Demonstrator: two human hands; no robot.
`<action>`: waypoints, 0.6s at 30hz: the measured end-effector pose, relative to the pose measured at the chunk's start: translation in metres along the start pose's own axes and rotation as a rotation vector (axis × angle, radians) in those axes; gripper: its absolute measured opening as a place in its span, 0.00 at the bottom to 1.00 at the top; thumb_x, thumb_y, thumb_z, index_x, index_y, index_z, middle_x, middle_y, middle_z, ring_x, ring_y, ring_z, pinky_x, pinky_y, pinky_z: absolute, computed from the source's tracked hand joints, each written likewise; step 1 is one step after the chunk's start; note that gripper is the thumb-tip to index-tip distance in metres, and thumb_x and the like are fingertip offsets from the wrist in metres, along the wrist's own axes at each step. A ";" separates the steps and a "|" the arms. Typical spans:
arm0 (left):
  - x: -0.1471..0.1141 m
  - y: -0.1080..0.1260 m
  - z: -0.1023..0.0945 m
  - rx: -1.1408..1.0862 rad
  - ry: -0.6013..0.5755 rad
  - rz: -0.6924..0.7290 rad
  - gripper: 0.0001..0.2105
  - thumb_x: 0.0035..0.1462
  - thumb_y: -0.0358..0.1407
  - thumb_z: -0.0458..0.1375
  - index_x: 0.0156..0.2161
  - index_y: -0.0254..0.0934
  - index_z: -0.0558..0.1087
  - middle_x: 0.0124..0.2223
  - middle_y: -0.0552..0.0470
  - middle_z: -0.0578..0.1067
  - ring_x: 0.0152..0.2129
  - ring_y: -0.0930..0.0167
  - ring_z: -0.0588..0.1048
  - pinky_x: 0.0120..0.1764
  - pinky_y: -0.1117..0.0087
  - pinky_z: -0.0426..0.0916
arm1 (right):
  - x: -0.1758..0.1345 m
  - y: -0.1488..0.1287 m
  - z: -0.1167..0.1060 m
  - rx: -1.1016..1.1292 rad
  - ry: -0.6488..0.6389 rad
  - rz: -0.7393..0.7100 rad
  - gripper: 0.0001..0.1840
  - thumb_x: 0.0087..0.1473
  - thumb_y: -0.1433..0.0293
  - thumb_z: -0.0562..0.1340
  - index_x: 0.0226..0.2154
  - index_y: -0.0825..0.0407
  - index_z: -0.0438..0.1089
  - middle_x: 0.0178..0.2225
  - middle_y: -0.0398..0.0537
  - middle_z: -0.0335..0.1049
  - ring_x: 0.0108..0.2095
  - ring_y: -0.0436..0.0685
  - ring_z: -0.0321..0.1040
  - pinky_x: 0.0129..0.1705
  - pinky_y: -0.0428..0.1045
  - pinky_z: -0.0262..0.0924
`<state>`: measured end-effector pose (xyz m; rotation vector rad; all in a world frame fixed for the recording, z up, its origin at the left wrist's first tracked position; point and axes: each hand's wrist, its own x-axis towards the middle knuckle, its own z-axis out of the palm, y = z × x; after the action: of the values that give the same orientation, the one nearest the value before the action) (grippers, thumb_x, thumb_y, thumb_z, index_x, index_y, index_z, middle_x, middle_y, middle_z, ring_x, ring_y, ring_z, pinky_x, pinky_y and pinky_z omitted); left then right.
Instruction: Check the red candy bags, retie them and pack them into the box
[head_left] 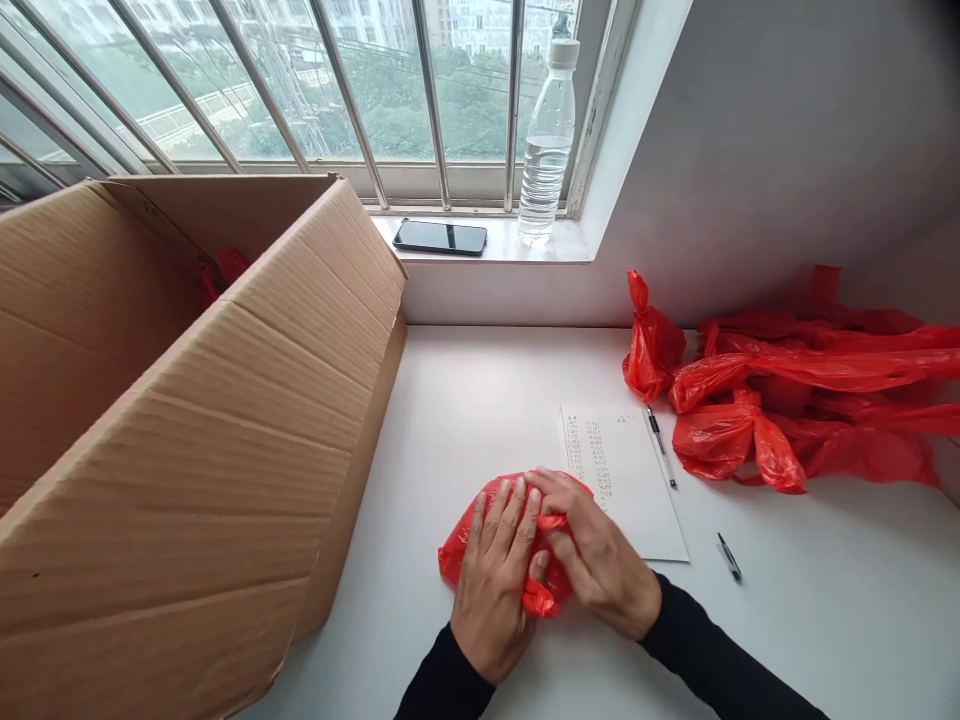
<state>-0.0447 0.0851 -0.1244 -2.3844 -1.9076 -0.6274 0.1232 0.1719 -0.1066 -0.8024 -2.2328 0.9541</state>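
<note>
A red plastic bag [457, 545], bunched into a rounded bundle, lies on the white table in front of me. My left hand [499, 570] lies over it, long fingers straight and close together across the top, thumb at the near side by a loose fold. My right hand [592, 560] has its fingers bent around the bag's right side, gripping the gathered plastic. What is inside the bag is hidden, and the right fingertips are partly covered by the folds.
A large open cardboard box [285, 420] stands at left with something red inside. Several red plastic bags [735, 430] lie at right. Near my hands are a written sheet [630, 490], a pen [661, 447] and a shorter pen [729, 558]. A phone [440, 237] and water bottle [546, 150] rest on the sill.
</note>
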 end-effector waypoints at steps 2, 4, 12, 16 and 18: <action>-0.003 0.001 0.008 0.010 0.007 -0.005 0.31 0.66 0.29 0.50 0.72 0.33 0.51 0.70 0.43 0.61 0.69 0.59 0.57 0.68 0.50 0.53 | -0.008 0.009 0.017 -0.109 -0.054 -0.059 0.17 0.66 0.72 0.51 0.56 0.47 0.60 0.68 0.54 0.57 0.70 0.65 0.50 0.70 0.70 0.46; -0.005 0.001 0.011 0.016 0.008 -0.006 0.31 0.65 0.28 0.51 0.71 0.33 0.52 0.70 0.44 0.61 0.68 0.58 0.57 0.69 0.49 0.52 | -0.014 0.018 0.027 -0.166 -0.044 -0.054 0.19 0.65 0.72 0.51 0.58 0.48 0.58 0.69 0.55 0.56 0.70 0.66 0.49 0.69 0.72 0.46; -0.007 0.007 0.008 0.063 0.062 -0.045 0.28 0.67 0.32 0.51 0.70 0.32 0.56 0.71 0.48 0.60 0.68 0.62 0.58 0.70 0.56 0.47 | -0.018 0.026 0.035 -0.241 -0.019 -0.053 0.23 0.65 0.73 0.49 0.62 0.49 0.55 0.69 0.54 0.56 0.71 0.64 0.48 0.69 0.70 0.48; -0.017 0.007 0.011 0.152 0.098 -0.024 0.28 0.67 0.39 0.52 0.69 0.34 0.58 0.72 0.51 0.56 0.69 0.63 0.55 0.70 0.59 0.45 | -0.030 0.037 0.042 -0.295 0.027 -0.123 0.22 0.67 0.70 0.50 0.61 0.50 0.58 0.69 0.53 0.54 0.70 0.65 0.50 0.68 0.69 0.49; -0.021 0.003 0.017 0.198 0.149 -0.010 0.28 0.67 0.42 0.52 0.69 0.35 0.59 0.72 0.51 0.57 0.69 0.63 0.55 0.70 0.59 0.45 | -0.034 0.046 0.045 -0.325 0.041 -0.161 0.22 0.67 0.68 0.50 0.62 0.50 0.58 0.70 0.52 0.54 0.69 0.65 0.53 0.67 0.67 0.54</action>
<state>-0.0401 0.0697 -0.1462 -2.1467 -1.8283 -0.5702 0.1272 0.1543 -0.1771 -0.7571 -2.4079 0.5008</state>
